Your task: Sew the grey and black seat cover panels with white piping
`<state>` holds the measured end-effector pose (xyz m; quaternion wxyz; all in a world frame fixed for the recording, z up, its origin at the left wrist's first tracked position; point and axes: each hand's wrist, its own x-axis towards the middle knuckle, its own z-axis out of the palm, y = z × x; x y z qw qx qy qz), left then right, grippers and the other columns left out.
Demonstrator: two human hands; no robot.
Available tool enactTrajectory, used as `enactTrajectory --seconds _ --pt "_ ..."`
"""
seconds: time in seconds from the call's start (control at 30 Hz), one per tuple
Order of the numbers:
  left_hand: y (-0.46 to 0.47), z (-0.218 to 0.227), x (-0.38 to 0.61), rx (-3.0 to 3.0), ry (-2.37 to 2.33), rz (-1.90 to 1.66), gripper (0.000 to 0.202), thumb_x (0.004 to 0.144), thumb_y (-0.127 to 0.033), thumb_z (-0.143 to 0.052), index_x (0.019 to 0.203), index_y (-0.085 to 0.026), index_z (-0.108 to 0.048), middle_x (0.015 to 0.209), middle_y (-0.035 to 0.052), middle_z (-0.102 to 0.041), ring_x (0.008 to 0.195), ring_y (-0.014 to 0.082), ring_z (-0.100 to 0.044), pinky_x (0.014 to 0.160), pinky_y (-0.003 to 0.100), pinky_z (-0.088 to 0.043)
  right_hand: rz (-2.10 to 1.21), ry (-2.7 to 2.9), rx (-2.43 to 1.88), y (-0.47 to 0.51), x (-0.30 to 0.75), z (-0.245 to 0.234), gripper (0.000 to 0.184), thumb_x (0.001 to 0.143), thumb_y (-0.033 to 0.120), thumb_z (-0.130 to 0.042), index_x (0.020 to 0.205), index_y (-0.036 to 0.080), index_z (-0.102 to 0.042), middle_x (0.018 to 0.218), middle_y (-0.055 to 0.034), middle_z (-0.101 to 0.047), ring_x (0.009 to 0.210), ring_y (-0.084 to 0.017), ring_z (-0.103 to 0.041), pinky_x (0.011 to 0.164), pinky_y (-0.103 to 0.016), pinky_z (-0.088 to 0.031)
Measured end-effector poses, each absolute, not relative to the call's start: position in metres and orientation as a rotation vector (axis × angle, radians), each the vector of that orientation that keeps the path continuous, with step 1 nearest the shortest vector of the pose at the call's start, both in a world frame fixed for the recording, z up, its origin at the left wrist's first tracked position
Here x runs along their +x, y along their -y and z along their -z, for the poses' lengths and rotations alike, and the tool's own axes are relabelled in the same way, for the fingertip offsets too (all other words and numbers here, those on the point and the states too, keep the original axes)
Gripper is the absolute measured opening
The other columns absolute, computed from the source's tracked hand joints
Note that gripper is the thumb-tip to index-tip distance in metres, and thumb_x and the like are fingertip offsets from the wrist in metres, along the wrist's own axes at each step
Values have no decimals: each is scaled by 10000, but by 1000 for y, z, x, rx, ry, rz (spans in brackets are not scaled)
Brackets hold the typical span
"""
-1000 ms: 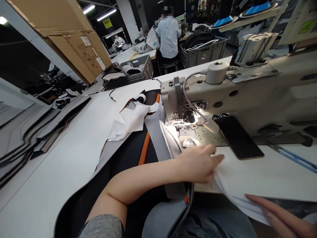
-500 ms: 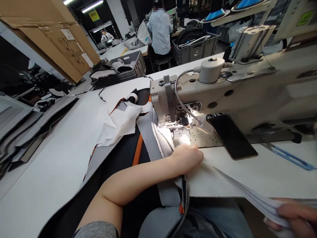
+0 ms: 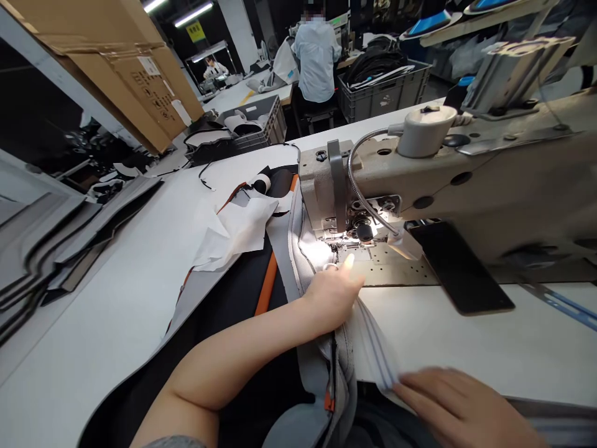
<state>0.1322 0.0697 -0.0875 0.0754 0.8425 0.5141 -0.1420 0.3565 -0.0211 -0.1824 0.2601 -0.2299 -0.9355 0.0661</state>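
Note:
My left hand (image 3: 333, 295) is at the front of the sewing machine's (image 3: 364, 233) lit needle area, fingers closed over the edge of a grey mesh fabric piece (image 3: 298, 249). A white strip with grey-blue stripes (image 3: 373, 339) comes out from under that hand, its upper end hidden there. Lower right, my right hand (image 3: 452, 401), blurred, has the strip's other part between its fingers. The mesh belongs to a large black and grey sewn piece (image 3: 233, 298) with an orange band (image 3: 267, 283), draping over the table's front edge.
A black phone (image 3: 461, 267) lies against the machine bed, blue-handled snips (image 3: 564, 305) right of it. Stacked panels (image 3: 93, 236) are on the left. White sheet pieces (image 3: 242, 230) lie on the work. Behind are a cardboard box (image 3: 135, 81), grey crates (image 3: 382, 93) and a seated person (image 3: 316, 59).
My right hand has moved left and inward with the striped strip, which now runs steeply down from my left hand. My left hand has shifted slightly left. The view has turned a little.

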Motion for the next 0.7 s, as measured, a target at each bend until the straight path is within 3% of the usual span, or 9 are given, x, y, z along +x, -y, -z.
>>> enactTrajectory --seconds 0.07,0.1,0.17,0.27,0.33,0.47,0.53,0.6,0.7 --pt "-66 86 127 2523 -1628 268 579 798 -219 -585 1335 -241 -368 1366 147 -356 1024 266 -541 774 363 -507 -63 2561 -567 -16 332 171 379 866 133 -428 1209 207 -573 1242 -100 -584 1081 -249 -560 866 -385 -450" --pt "-66 85 123 2491 -1666 216 646 793 -262 -598 1367 -226 -302 1327 151 -384 1043 272 -532 798 370 -501 -47 2578 -566 -33 322 168 372 880 199 -449 1236 178 -553 1294 -128 -540 1138 -281 -514 884 -420 -434" --pt "-67 83 115 2377 -1703 189 595 777 -338 -592 1296 -164 -359 1196 138 -465 1014 274 -543 802 371 -499 -91 2625 -560 -66 306 169 374 898 280 -463 1233 136 -546 1243 -156 -559 1083 -287 -528 833 -417 -444" --pt "-75 80 104 2192 -1685 259 433 742 -406 -554 1076 -144 -469 1027 107 -547 930 278 -576 766 376 -510 -118 2641 -551 -102 288 175 274 906 175 -419 1101 124 -604 886 -99 -629 765 -203 -567 641 -323 -437" --pt "-83 78 98 2143 -1656 305 426 723 -446 -533 1038 -164 -477 997 96 -584 918 295 -589 761 399 -513 -63 2601 -591 -116 278 178 246 888 137 -416 1016 133 -626 790 -76 -595 695 -194 -542 600 -314 -414" --pt "-92 76 95 2126 -1621 417 521 757 -519 -453 1154 -183 -460 1013 94 -625 928 324 -607 764 446 -511 -94 2514 -684 -124 268 182 237 894 233 -451 1052 144 -603 1063 -132 -596 902 -245 -554 722 -359 -443" --pt "-94 74 100 2126 -1615 497 599 764 -531 -437 1224 -148 -437 1018 115 -631 927 331 -611 764 450 -511 -139 2501 -656 -125 268 184 280 917 199 -393 1119 120 -570 1060 -131 -606 917 -229 -555 761 -351 -449" --pt "-95 73 110 2138 -1614 601 612 774 -478 -447 1246 -88 -440 1029 150 -627 924 321 -614 762 426 -512 -166 2503 -665 -126 270 187 304 937 168 -337 1137 109 -558 1021 -122 -616 879 -206 -562 749 -332 -451" --pt "-97 71 128 2200 -1554 791 485 793 -331 -480 1189 -54 -509 1066 180 -610 938 288 -614 780 371 -504 -119 2526 -838 -126 270 188 294 955 246 -361 1132 152 -577 1072 -122 -600 835 -214 -564 684 -339 -434"
